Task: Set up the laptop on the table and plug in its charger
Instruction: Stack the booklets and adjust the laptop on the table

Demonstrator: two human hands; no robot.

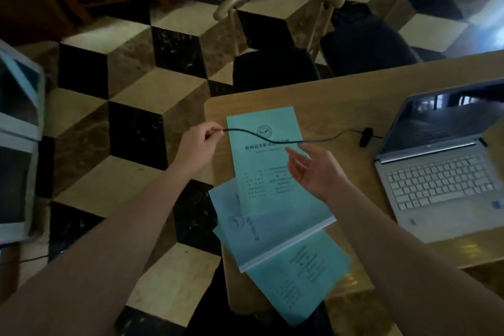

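The left hand (197, 144) pinches the cable (272, 138) near its end; the cable runs rightward from that grip, over the booklets, to the laptop (441, 172) open on the desk (341, 95) (plug apparently seated already). The right hand (313, 169), nearer, hovers released beneath it.

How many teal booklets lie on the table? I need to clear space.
3: one under the cable, one overlapping its near end, one lowest, overhanging the table edge. More may be hidden underneath.
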